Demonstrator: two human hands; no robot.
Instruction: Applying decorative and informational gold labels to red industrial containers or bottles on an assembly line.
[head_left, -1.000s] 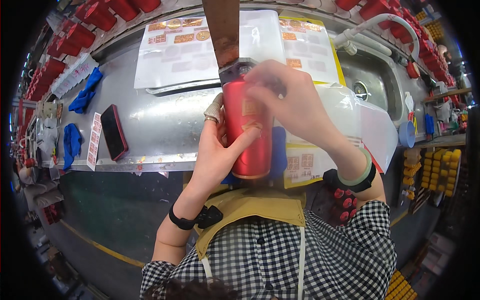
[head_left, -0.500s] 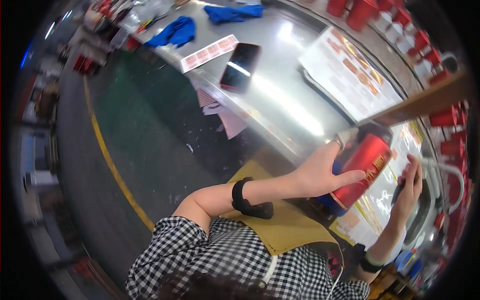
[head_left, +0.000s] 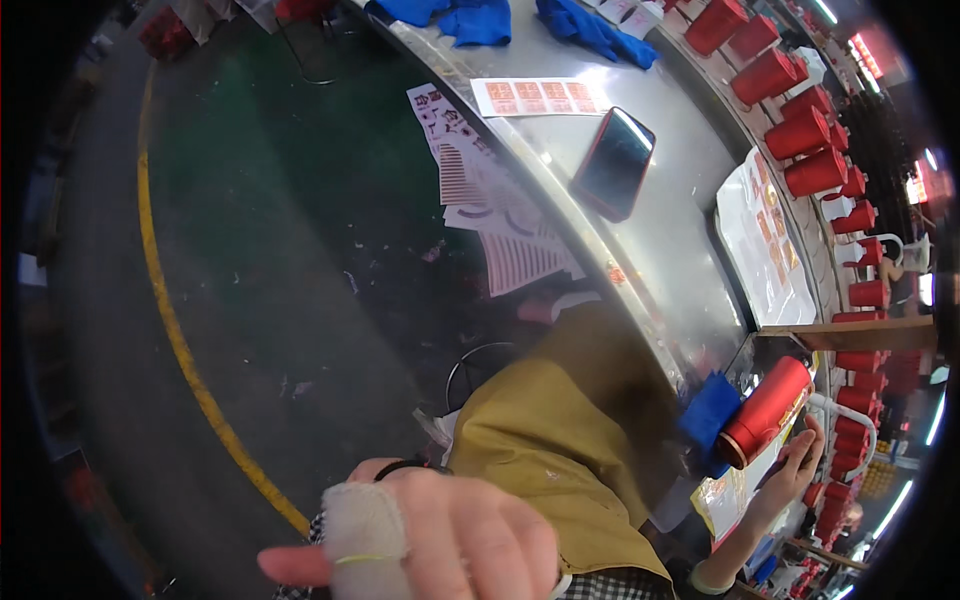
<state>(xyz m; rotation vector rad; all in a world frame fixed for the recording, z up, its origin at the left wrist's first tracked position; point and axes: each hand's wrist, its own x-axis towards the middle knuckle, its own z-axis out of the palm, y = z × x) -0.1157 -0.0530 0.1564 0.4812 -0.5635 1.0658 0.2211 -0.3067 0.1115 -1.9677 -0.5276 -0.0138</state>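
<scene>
A glossy red cylindrical can (head_left: pixel 768 412) with gold markings and a copper-coloured lower rim lies tilted against a blue cloth (head_left: pixel 712 412), near the table edge. Beside its right side is my right hand (head_left: pixel 796 462), fingers stretched and apart; whether it touches the can I cannot tell. My left hand (head_left: pixel 455 535) is raised close in front of me, away from the table, over the yellow-brown apron (head_left: pixel 550 440). One of its fingers wears a whitish wrap. The lower edge of the view cuts off its other fingertips.
On the metal table (head_left: pixel 545 165) lie a phone (head_left: pixel 615 163), a strip of orange-printed stickers (head_left: pixel 540 97), a sheet-covered tray (head_left: pixel 765 240) and blue cloths (head_left: pixel 590 30). A wooden bar (head_left: pixel 860 334) juts in at right. Red cups (head_left: pixel 800 135) line the far side. Printed sheets (head_left: pixel 500 225) hang below the edge.
My left hand has let go of the red can and come back toward me. The view has turned, so table and can appear shifted. My right hand stays beside the can.
</scene>
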